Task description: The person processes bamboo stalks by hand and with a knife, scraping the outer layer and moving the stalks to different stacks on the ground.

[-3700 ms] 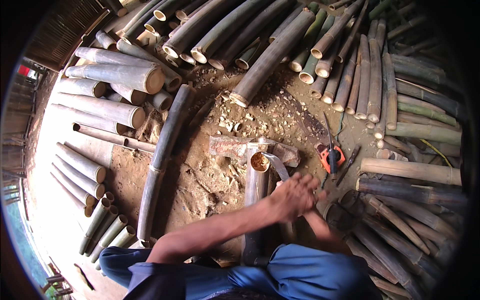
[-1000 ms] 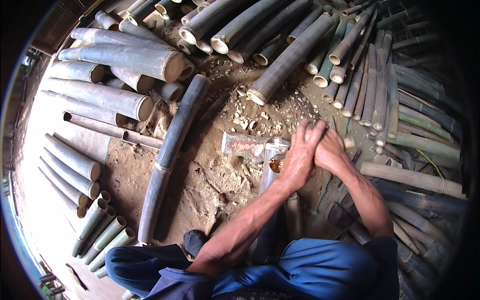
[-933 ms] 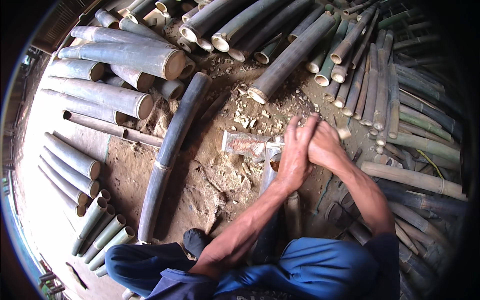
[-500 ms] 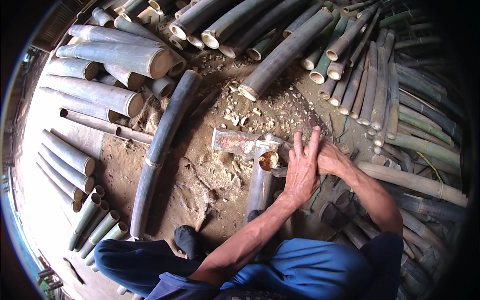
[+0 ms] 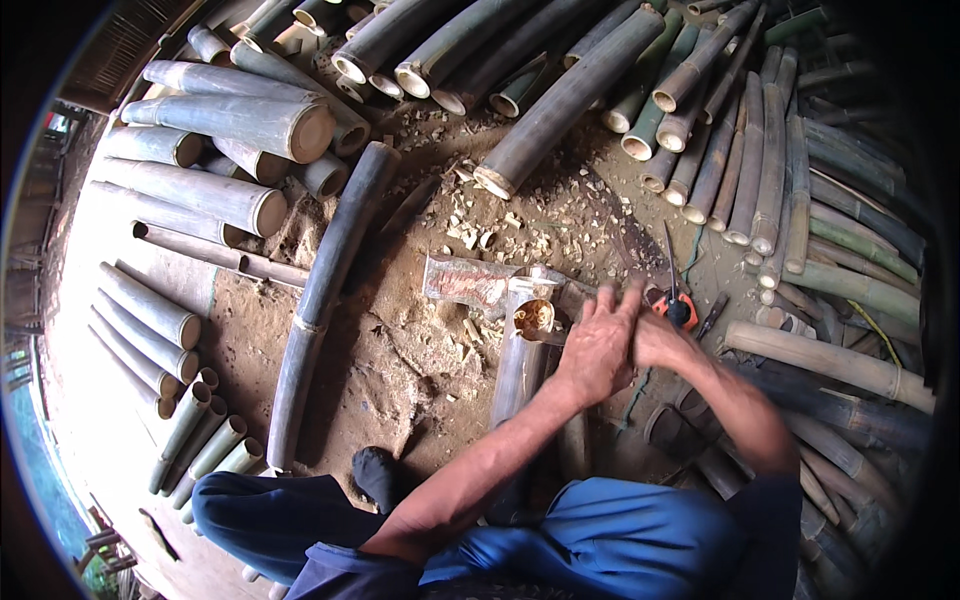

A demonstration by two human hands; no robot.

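Note:
A grey bamboo tube [image 5: 518,375] lies with its far end propped against a short, rough bamboo or wood piece [image 5: 470,283]. Its open mouth faces up and shows a ragged yellow-brown inside. At that mouth, a small part of a dark knife blade shows beside my left hand [image 5: 597,347], which is closed over the tool with blurred fingertips. Against it on the right lies my right hand [image 5: 657,338], its fingers bent and mostly hidden behind the left. What the right fingers grip cannot be seen.
An orange and black saw handle [image 5: 672,306] lies just beyond my right hand. Pale wood chips [image 5: 490,225] litter the ground. One long dark bamboo pole [image 5: 325,300] lies to the left. Stacked bamboo tubes [image 5: 225,115] stand around the far and left sides, with more poles [image 5: 830,365] at right.
Both hands have shifted slightly, the right one toward me, uncovering the orange saw handle. My left fingers, spread before, are now closer together and blurred. The bamboo tube stays in place.

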